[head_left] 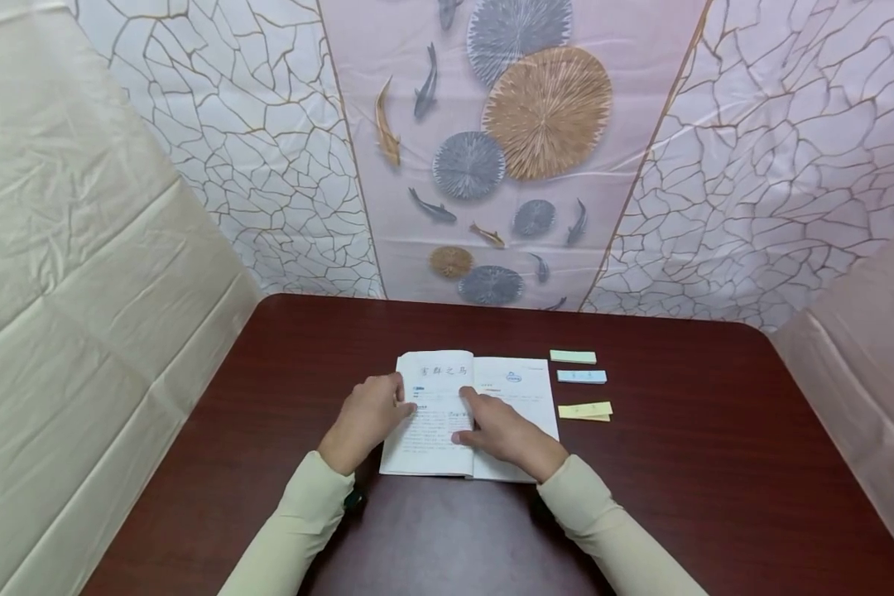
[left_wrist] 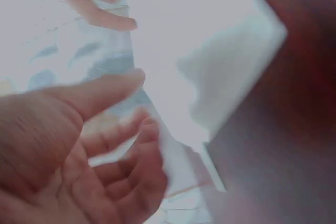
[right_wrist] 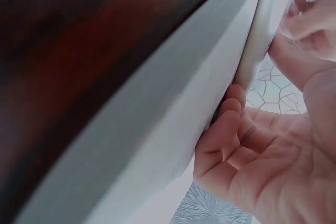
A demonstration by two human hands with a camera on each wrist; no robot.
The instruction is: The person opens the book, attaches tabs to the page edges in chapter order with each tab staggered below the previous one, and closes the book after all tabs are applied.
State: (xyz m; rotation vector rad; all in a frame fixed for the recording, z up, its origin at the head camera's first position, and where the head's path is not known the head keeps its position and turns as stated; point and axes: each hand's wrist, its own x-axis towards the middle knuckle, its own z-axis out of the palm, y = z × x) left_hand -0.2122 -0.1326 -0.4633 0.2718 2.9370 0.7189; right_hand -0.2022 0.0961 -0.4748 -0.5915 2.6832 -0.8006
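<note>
An open book (head_left: pixel 435 447) with printed pages lies on the dark red table. My left hand (head_left: pixel 365 415) is at its left edge, thumb reaching over the left page. The blurred left wrist view shows that thumb and the loosely bent fingers (left_wrist: pixel 149 150) beside the pale page edge (left_wrist: pixel 157 72). My right hand (head_left: pixel 505 429) rests on the book near the spine, thumb and forefinger apart. In the right wrist view its bent fingertips (right_wrist: pixel 231 103) touch the page (right_wrist: pixel 173 114) by the fold.
Right of the book lie a green sticky-note strip (head_left: pixel 573 357), a blue one (head_left: pixel 582 377) and yellow ones (head_left: pixel 584 410). Patterned cloth (head_left: pixel 462 223) hangs behind the table (head_left: pixel 685 447), with pale cloth (head_left: pixel 82 273) along the left side.
</note>
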